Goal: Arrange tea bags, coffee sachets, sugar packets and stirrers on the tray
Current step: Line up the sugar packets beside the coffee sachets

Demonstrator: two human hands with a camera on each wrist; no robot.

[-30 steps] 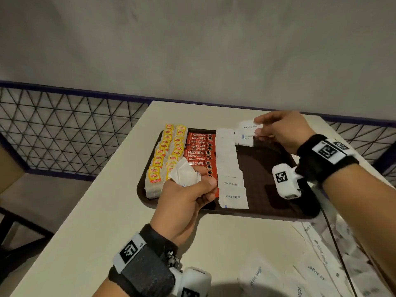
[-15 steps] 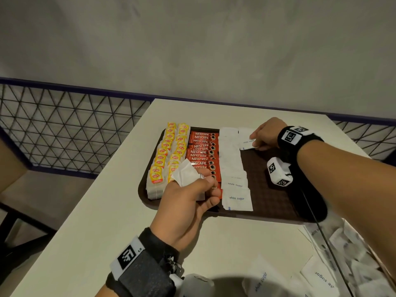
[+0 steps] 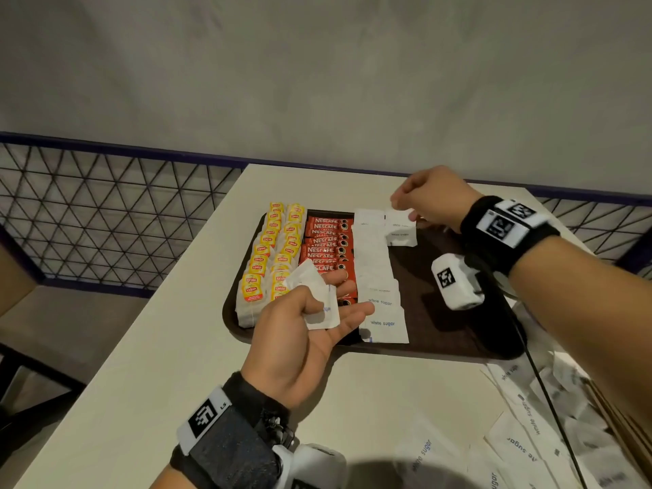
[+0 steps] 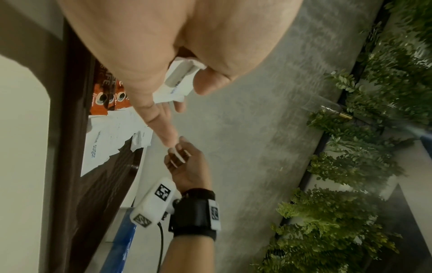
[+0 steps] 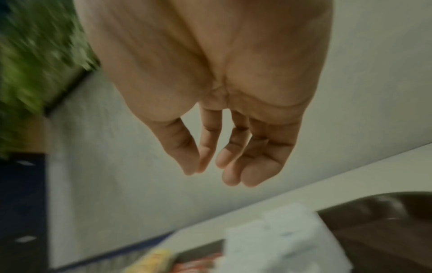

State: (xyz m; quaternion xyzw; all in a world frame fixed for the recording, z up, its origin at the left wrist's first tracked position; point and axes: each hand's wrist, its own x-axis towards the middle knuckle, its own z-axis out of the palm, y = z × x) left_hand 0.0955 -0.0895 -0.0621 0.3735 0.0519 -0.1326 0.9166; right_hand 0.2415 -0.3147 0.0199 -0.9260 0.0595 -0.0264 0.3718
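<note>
Now that my right hand [image 3: 432,201] has let go and lifted off the far sugar packets [image 3: 400,229], its fingers hang loose and empty, so the second sugar column is started at the far end of the tray [image 3: 458,333]. My left hand [image 3: 307,333] has opened palm-up, thumb pinning the spare packets [image 3: 317,298] over the near left. Next packet comes from there; stirrers not yet on.

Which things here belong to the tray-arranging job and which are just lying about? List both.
Part of the job:
- tray
- tea bags
- coffee sachets
- sugar packets in the column
- sugar packets in the left hand
- loose sugar packets on the table

Just lying about:
- wire fence
- plants
- black cable
</note>
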